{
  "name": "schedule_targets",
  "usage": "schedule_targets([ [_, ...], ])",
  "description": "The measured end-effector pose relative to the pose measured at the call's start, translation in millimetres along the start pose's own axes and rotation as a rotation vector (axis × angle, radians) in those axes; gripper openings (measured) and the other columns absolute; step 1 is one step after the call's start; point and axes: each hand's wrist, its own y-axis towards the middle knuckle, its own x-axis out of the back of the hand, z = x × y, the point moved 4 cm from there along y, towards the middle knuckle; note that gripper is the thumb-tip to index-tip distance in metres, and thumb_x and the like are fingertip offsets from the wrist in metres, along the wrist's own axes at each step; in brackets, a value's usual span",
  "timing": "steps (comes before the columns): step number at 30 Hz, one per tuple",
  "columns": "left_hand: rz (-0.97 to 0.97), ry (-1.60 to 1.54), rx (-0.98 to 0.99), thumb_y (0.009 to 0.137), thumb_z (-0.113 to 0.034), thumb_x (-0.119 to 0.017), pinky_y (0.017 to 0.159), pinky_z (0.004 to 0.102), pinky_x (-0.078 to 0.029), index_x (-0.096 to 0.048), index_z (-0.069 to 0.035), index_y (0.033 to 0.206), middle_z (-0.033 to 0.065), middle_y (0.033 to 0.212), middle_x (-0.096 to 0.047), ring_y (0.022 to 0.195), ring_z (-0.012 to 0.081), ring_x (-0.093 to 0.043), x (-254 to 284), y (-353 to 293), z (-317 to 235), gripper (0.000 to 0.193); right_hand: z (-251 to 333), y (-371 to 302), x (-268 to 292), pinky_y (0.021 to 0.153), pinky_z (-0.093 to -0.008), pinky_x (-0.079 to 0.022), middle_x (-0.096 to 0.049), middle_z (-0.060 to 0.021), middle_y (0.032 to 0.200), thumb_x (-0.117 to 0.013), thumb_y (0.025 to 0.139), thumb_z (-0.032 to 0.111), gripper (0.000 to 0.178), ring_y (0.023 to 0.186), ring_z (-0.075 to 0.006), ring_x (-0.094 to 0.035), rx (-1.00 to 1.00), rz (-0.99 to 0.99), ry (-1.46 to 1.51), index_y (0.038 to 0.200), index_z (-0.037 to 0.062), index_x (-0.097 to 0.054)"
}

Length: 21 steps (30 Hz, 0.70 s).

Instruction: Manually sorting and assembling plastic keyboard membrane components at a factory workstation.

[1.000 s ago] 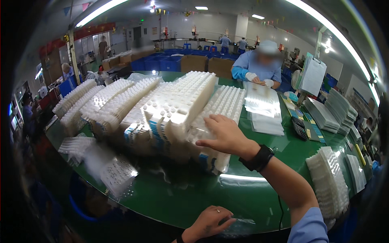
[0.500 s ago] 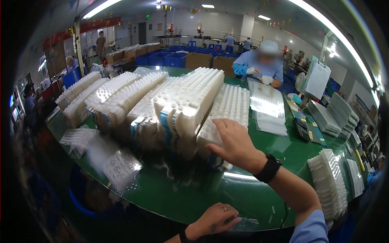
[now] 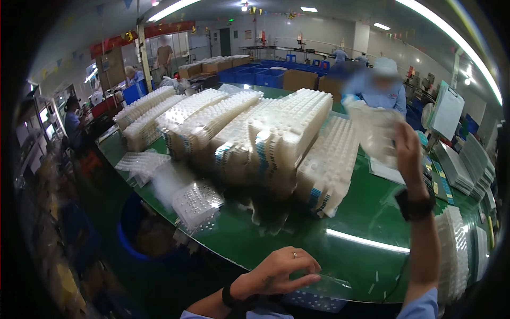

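Note:
My right hand (image 3: 409,151), smeared by motion, is raised at the right with its fingers at the edge of a lifted translucent plastic sheet (image 3: 373,135), which it appears to grip. The sheet's far corner meets a co-worker's gloved hand (image 3: 350,100). Low in the middle, my left hand (image 3: 281,270) is loosely curved, thumb apart from the fingers, holding nothing I can see. Under and beside it lies a clear sheet with pale dots (image 3: 321,297). A tall stack of white bumpy trays (image 3: 326,170) stands left of my right hand.
More stacks of white trays (image 3: 289,122) fill the far left of the green table (image 3: 297,250). Near its left edge lies a clear sheet with small shiny pieces (image 3: 197,204). Another tray stack (image 3: 451,250) stands at the right. A clipboard (image 3: 446,111) stands upright behind. A blue bin (image 3: 130,234) sits below.
My right hand has left the tray stack and moved right and up to the sheet, which is now off the table. The view has shifted left; my left hand stays by the clear dotted sheet.

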Motion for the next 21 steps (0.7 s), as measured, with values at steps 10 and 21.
schedule_targets([
  [10,0.302,-0.271,-0.054,0.088,-0.018,-0.07,0.083,0.0374,-0.048,-0.063,-0.004,0.084,0.0078,0.101,-0.07,0.093,0.0254,-0.064,-44,21,-16,0.015,38,-232,37,0.082,-0.0423,-0.053,-0.065,-0.0133,0.11,-0.062,0.084,0.006,0.024,0.096,-0.0349,-0.063,-0.084,0.867,-0.074,0.108,0.0027,-0.065],
  [21,0.395,0.036,-0.023,0.083,-0.021,-0.073,0.09,0.0414,-0.046,-0.06,-0.004,0.079,0.0201,0.129,-0.06,0.11,0.0377,-0.061,-124,42,12,0.022,-16,-233,107,0.091,-0.0274,-0.047,-0.068,-0.0093,0.114,-0.05,0.102,0.018,0.032,0.104,-0.0121,-0.06,-0.846,0.026,0.689,0.121,-0.0048,-0.061],
])
